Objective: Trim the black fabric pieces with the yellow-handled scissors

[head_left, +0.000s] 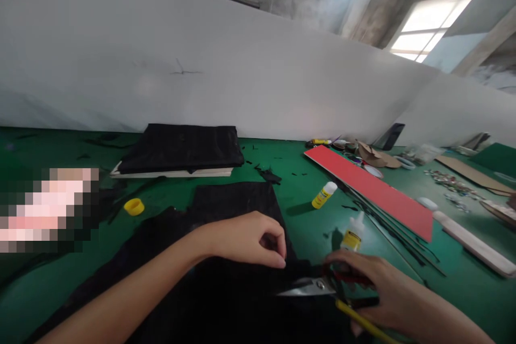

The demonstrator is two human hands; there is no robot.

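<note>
Black cloth point(237, 301) lies in front of me and spreads back across the green table. My left hand point(258, 242) is over this cloth, its fingers curled and the thumb and forefinger tips pinched together. Whether a bit of cloth or something else is between those tips, I cannot make out. On the right, my right hand point(371, 279) is closed around the handles of a pair of scissors point(308, 286). Their metal blades point left over the cloth, below my left fingertips. A yellow strip point(363, 323) runs beneath the right hand, partly blurred.
Folded black cloth point(181, 148) rests on a pale board behind. A yellow cap point(134, 206), a glue bottle point(324, 195), a nozzled glue bottle point(353, 232) and a long red board point(371, 188) are around. A white partition point(242, 64) borders the table. One blurred-out patch is at left.
</note>
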